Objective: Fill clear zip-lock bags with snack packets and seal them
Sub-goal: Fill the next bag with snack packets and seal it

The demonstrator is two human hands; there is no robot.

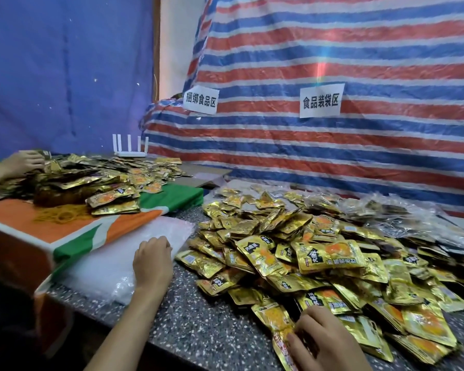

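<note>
Left hand [153, 261] rests on the stack of clear, filmy zip-lock bags [110, 263] at the left of the speckled grey stone bench [198, 330]. Its fingers are bent over the stack's far edge with the tips hidden, so I cannot tell whether a bag is pinched.

Right hand [324, 341] lies on the near edge of the heap of gold foil snack packets [306, 250]. The fingers are loosely spread and the thumb touches one gold packet with a yellow window [276, 322]. Nothing is lifted or gripped.

No bag is open yet and no packet is in one.

Risks, as I judge them:
- The bags are thin and stacked tight, so a blind pinch could lift several at once or drag the stack towards the bench edge.
- The near packets overhang the bench front. A sweep or hasty grab could push some off the edge.
- The foil looks slick and the heap slopes, so pulling from the bottom edge may set the packets above it sliding.
- A one-handed scoop into a limp bag may catch packet corners in the zip track and leave the seal part open.
- Sealed clear bags of packets [391, 210] lie behind the heap, touching it. Loose packets could drift in among them.

Further left, a raised surface under an orange, green and white cloth [73, 231] carries a separate heap, worked by another person's hand [24, 162].
</note>
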